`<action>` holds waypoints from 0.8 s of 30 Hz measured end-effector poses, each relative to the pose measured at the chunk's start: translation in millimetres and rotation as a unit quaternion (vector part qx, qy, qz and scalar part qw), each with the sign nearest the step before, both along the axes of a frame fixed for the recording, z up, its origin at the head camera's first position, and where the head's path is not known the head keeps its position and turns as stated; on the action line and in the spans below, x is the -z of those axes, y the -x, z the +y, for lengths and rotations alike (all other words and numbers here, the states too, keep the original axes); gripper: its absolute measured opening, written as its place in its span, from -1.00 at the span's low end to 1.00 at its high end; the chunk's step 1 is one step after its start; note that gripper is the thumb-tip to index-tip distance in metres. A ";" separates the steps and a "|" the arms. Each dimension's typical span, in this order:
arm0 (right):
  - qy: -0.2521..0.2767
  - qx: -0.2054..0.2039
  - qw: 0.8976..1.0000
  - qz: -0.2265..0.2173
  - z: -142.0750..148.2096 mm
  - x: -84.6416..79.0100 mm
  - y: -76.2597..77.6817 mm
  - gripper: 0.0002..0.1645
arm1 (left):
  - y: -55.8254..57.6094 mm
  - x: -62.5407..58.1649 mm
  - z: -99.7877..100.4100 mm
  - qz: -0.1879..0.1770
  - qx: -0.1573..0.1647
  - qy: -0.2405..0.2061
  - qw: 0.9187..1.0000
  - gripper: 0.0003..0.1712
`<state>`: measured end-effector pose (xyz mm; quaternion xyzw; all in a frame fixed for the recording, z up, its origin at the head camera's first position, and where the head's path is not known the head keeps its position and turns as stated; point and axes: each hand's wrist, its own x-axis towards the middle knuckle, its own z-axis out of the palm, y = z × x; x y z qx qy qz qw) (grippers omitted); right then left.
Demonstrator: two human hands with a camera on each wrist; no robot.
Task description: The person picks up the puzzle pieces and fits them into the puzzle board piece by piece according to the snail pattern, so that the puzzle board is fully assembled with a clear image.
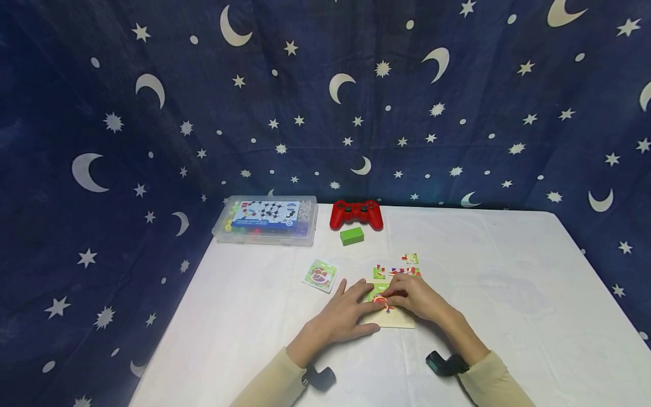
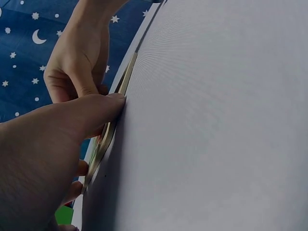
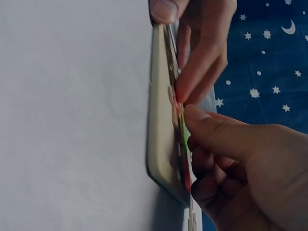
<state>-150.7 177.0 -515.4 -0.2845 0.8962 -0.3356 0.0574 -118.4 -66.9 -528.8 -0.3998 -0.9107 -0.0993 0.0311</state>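
A pale wooden puzzle board [image 1: 394,321] lies on the white table, with colourful jigsaw pieces [image 1: 378,299] on its upper part. Spread over its left side, my left hand [image 1: 346,314] rests its straight fingers on board and pieces, the thumb [image 2: 113,98] along the near edge. From the right, my right hand [image 1: 416,295] pinches a puzzle piece at the middle of the board, mostly covered by its fingers; in the right wrist view the thumb [image 3: 199,117] meets the curled fingers there. Loose puzzle pieces [image 1: 378,272] lie just beyond the board.
Left of the board is a square picture card [image 1: 320,275]. Farther back are a green block [image 1: 352,236], a red game controller [image 1: 356,213] and a clear plastic case [image 1: 267,221] of small parts. Behind the table hangs a dark blue star-patterned cloth [image 1: 305,113].
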 end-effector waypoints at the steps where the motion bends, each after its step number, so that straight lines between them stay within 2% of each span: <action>1: -0.001 0.006 1.000 0.001 0.7 -0.7 0.9 -0.80 | 0.0 0.0 0.0 0.000 0.000 0.000 1.000 -0.42; 11: -0.020 0.088 0.996 0.019 12.0 -13.1 17.1 -0.73 | 0.0 1.0 0.4 -0.001 -0.006 0.002 1.000 -0.42; 16: -0.011 0.099 0.994 0.040 22.1 -12.9 27.3 -0.70 | 0.0 0.7 0.4 -0.001 -0.004 0.003 1.000 -0.42; 24: -0.012 0.125 0.991 0.040 35.5 -13.5 40.2 -0.63 | -0.5 0.3 0.0 -0.005 -0.007 0.006 1.000 -0.41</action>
